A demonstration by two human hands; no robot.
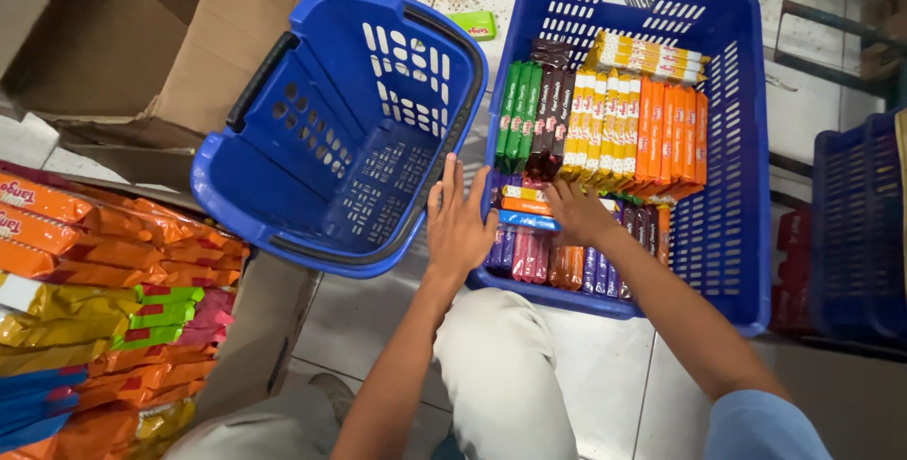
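A large blue plastic crate [732,233] on the floor holds rows of wrapped wafer bars [605,125] in green, brown, yellow and orange, with purple, pink and orange bars along its near side. My right hand [576,210] reaches into the crate, fingers resting on the bars in the near row. My left hand [458,224] lies flat with fingers apart on the crate's near left corner, next to the rim of a tilted, empty blue shopping basket [331,139]. Neither hand visibly grips anything.
An open cardboard box [142,44] stands at the back left. Stacked snack packs [94,299] in orange, yellow, green and blue fill the left foreground. Another blue crate [864,233] sits at the right edge. My knee [496,366] is below the hands, on a tiled floor.
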